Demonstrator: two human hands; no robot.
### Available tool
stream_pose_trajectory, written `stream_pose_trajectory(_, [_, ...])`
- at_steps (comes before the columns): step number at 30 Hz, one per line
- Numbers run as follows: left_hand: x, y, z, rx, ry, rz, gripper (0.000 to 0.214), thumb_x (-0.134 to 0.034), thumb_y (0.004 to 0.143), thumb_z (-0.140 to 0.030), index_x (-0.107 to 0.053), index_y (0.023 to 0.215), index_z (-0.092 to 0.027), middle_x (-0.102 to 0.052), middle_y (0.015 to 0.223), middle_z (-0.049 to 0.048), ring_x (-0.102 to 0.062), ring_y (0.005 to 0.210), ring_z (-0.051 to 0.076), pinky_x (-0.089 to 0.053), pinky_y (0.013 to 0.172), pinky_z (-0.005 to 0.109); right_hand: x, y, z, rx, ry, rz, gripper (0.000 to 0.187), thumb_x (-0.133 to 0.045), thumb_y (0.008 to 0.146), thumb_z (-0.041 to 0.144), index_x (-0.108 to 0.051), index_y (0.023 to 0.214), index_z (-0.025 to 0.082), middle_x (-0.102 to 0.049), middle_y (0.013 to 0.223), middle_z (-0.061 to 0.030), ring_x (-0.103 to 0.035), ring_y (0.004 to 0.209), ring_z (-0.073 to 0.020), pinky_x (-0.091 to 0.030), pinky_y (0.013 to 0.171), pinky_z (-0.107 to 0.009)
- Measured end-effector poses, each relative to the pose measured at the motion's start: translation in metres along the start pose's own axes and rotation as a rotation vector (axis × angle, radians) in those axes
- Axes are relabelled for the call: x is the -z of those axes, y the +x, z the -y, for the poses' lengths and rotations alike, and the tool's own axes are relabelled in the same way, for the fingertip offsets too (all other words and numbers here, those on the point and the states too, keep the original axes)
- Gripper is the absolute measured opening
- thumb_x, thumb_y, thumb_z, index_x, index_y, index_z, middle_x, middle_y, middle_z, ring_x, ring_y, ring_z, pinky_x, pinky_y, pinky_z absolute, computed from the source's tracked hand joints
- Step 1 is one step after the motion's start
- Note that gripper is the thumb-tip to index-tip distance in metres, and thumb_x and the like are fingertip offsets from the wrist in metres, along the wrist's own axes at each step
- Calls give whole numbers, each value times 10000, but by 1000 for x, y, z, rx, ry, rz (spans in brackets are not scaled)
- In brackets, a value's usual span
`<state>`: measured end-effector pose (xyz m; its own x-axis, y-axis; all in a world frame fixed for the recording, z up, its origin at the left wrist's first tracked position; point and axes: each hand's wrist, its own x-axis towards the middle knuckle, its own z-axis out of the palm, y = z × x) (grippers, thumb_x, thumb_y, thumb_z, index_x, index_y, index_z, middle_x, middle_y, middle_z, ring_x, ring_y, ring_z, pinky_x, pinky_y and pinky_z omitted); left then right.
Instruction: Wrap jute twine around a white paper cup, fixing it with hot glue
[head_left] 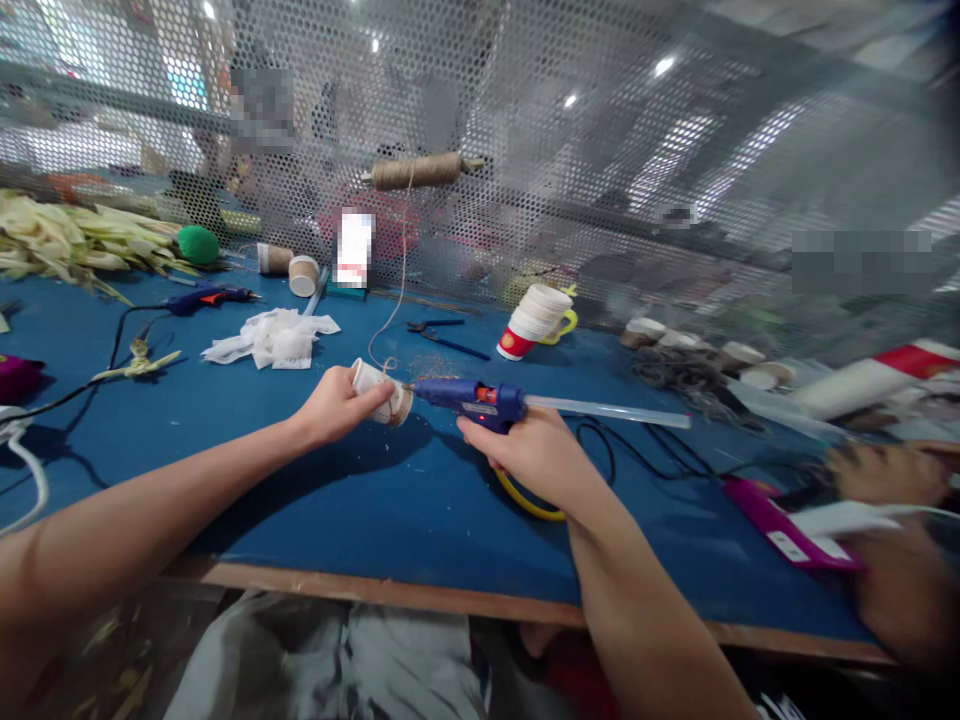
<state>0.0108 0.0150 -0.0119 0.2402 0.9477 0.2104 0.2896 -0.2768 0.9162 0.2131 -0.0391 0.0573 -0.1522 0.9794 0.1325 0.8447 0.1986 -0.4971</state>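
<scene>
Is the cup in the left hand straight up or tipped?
Tipped: the cup slants in the left hand, its brown end lower and nearer the glue gun than its white end.

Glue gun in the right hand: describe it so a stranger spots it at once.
Over the blue table's middle, find the right hand. It holds a blue glue gun, aimed at the white cup in the left hand. A translucent stick juts from its back; the other glue gun lies unheld at the back left.

Glue guns (480, 397) (204, 298), two; held paper cup (397, 405), one; twine spool (420, 172), one; pliers (459, 346), one pair; cup stack (531, 322), one.
</scene>
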Motion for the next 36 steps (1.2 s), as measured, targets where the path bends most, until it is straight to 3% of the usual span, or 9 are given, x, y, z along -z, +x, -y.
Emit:
stream_pose_trajectory(6, [0,2,-2,75,-83,-33,334,-539,703,-407,-607,617,-92,-581,531,26,-490,485,109,-388,471,211,-1,-2,0,76,-57,-37,283,-521,705,331,-440,465,206,-513,429,10,-521,513,-154,-361,494,-258])
stream_pose_trajectory(14, [0,3,-5,125,-91,-46,344,-538,670,-412,-597,572,-88,-534,489,18,-408,433,83,-299,420,204,-2,-4,3,103,-33,-10,230,-504,714,299,-465,508,204,-560,511,0,-569,616,-177,-388,546,-263])
stream_pose_trajectory(22, [0,3,-6,151,-99,-72,335,-542,657,-419,-557,539,-105,-482,456,-6,-353,406,66,-255,394,198,-2,-5,2,86,-40,37,240,-510,715,305,-461,506,196,-587,565,-7,-565,611,-170,-380,543,-260])
stream_pose_trajectory(36, [1,3,-4,127,-93,-81,368,-534,660,-437,-603,595,-82,-488,465,-1,-340,411,65,-241,393,194,-5,-2,2,157,-36,-63,268,-509,706,294,-431,466,202,-539,499,-7,-515,544,-155,-358,520,-266])
